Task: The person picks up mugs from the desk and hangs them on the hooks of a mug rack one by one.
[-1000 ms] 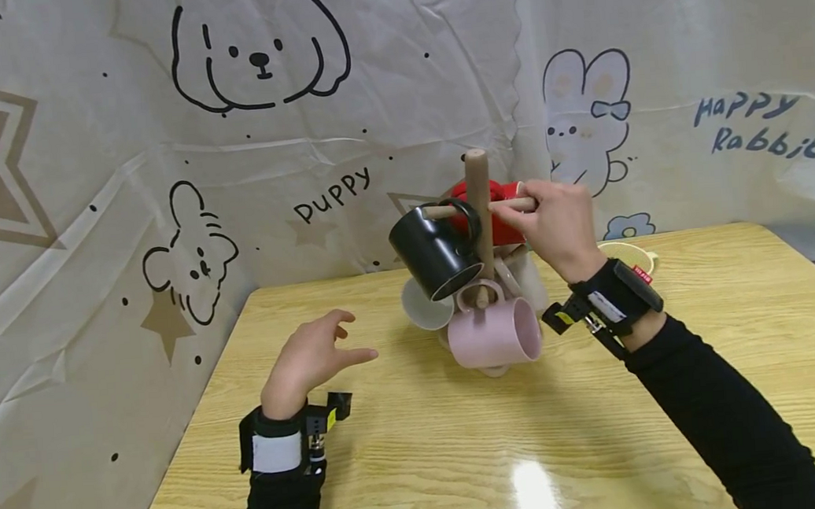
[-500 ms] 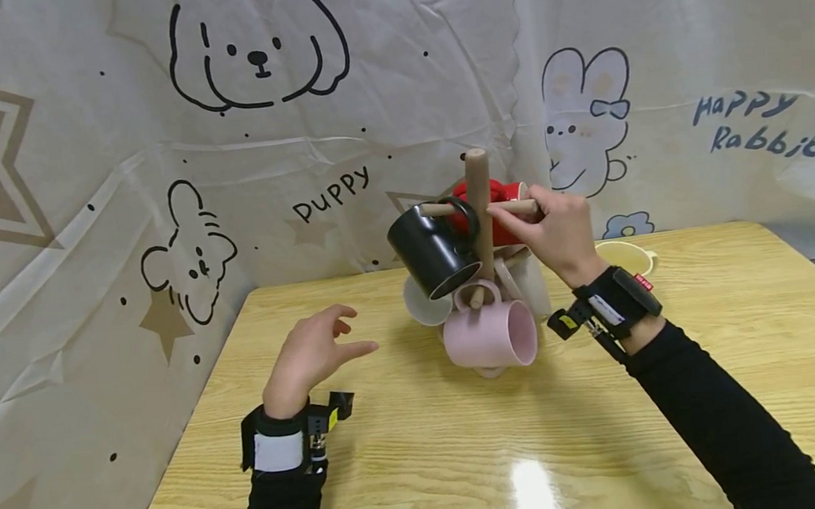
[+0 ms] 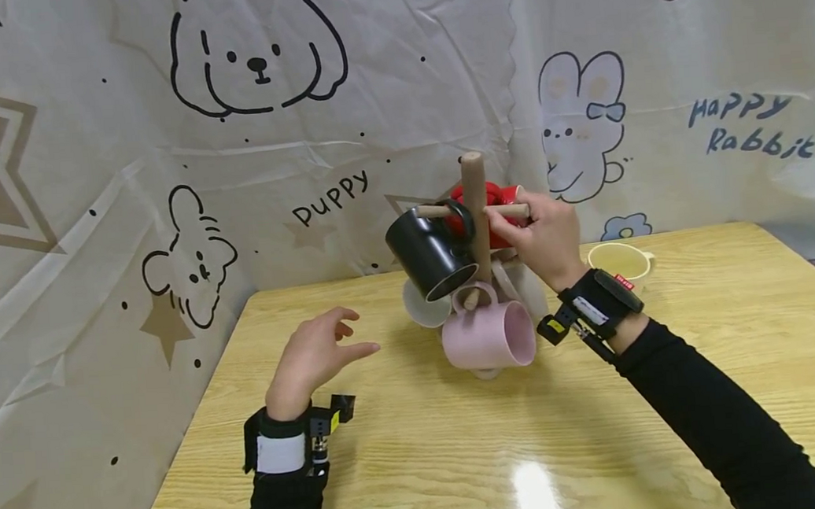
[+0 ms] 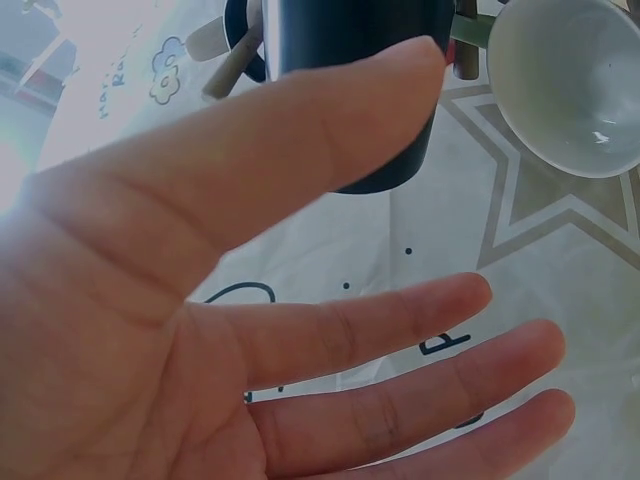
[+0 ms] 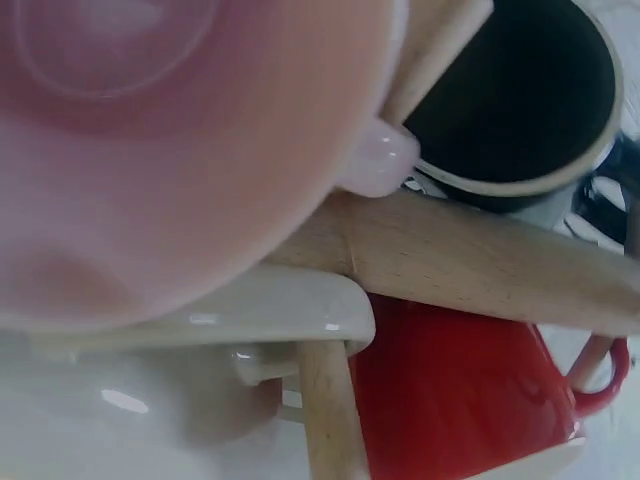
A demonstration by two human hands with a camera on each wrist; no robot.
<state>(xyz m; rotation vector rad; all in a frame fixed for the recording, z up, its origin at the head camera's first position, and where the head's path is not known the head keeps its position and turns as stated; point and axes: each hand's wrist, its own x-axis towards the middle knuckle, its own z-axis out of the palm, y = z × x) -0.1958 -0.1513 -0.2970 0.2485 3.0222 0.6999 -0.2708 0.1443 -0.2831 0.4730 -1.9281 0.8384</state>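
A wooden mug tree (image 3: 474,194) stands on the table, hung with several mugs. My right hand (image 3: 552,240) pinches its upper right peg (image 3: 511,210) between thumb and fingers. From the upper left peg hangs a tilted black mug (image 3: 427,257); a pink mug (image 3: 476,343) hangs low at the front. Behind the post is a red mug (image 5: 460,390), partly hidden in the head view. White mugs (image 3: 425,308) hang lower at the sides. Left of the tree, my left hand (image 3: 315,352) hovers with thumb and fingers spread, holding nothing. The right wrist view does not show the right hand.
A pale yellow mug (image 3: 617,259) stands on the table behind the right wrist, partly covered by it. The wooden table (image 3: 408,459) meets a printed cloth backdrop (image 3: 287,160) at its back and left edges.
The mug tree has turned slightly, its low front peg and pink mug shifting a little left. My right hand stays on the peg and shifts slightly left. My left hand has barely moved.
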